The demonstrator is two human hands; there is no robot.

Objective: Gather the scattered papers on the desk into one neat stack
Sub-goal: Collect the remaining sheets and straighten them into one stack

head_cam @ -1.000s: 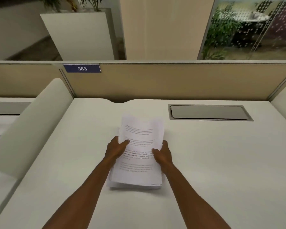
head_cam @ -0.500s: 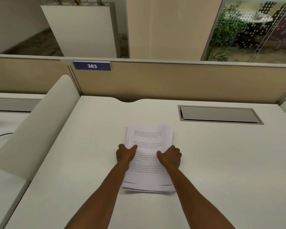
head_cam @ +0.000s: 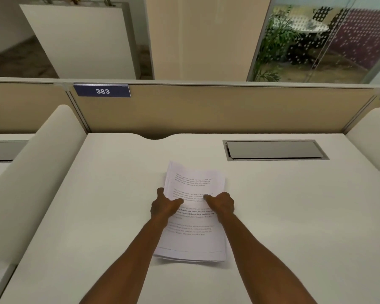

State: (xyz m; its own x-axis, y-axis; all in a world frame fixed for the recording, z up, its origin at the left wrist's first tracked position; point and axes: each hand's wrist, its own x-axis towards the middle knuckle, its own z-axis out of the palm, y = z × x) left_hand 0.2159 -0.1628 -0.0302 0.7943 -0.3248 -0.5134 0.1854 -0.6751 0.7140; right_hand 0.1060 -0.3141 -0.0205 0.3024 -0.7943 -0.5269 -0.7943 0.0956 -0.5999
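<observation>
Fingers of the left hand (head_cam: 164,206) curl under the left edge of the stack of white printed paper sheets (head_cam: 195,233), thumb on top. Right hand (head_cam: 221,205) grips the right edge likewise. Stack rests mid-desk on the off-white desktop (head_cam: 294,216), near edge slightly fanned.

Printed white paper stack (head_cam: 193,216), edges slightly uneven, mid-desk (head_cam: 294,216)

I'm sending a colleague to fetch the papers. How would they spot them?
Find the beige partition's blue "383" plate; below lies the white desk. At its middle sits the white printed paper stack, gripped by both hands. It is the only loose item, nearer than the grey recessed cable hatch.
</observation>
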